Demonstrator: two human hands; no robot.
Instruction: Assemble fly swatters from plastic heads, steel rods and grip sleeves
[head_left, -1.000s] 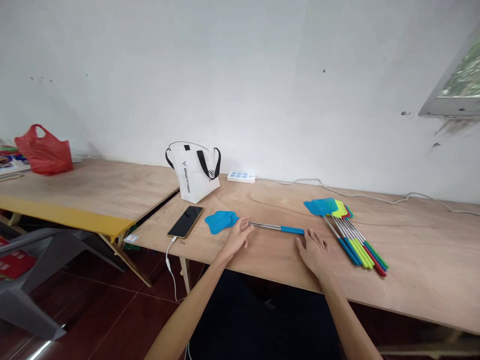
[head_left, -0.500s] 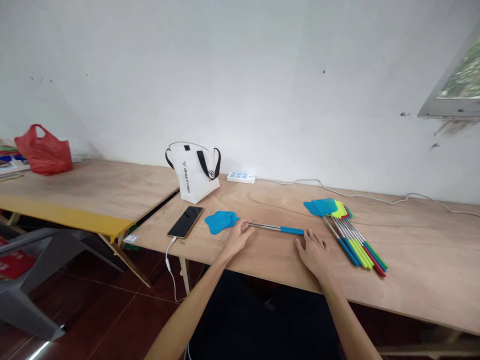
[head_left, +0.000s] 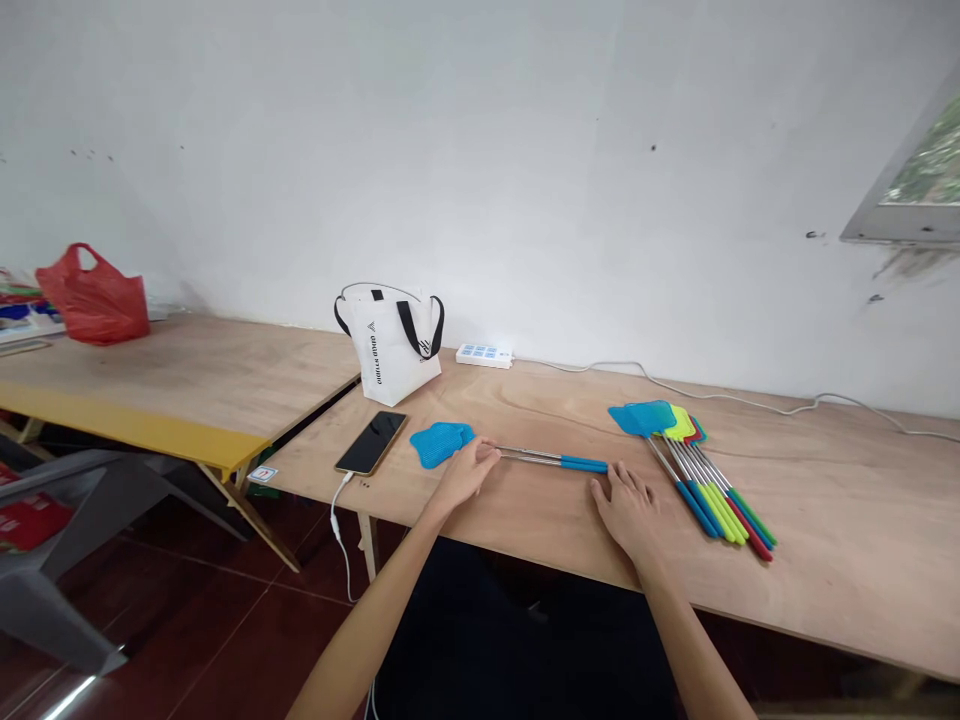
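Observation:
A blue fly swatter (head_left: 442, 443) with a metal rod and blue handle lies flat across the wooden table (head_left: 825, 540). My left hand (head_left: 466, 473) rests on the table with its fingertips touching the rod just behind the swatter's head, fingers stretched. My right hand (head_left: 628, 503) lies flat and open on the table, fingertips beside the blue handle end (head_left: 583, 463). To the right of that hand lies a bundle of several swatters (head_left: 694, 465) in blue, yellow-green, green and red.
A black phone (head_left: 372, 442) on a white cable lies left of the swatter. A white tote bag (head_left: 391, 343) and a power strip (head_left: 484, 354) stand near the wall. A second table (head_left: 172, 380) at left bears a red plastic bag (head_left: 94, 297). A grey chair (head_left: 52, 560) stands lower left.
Both hands stay where they were on the table by the swatter. The view has shifted slightly; my left hand's fingers have drawn back a little along the rod.

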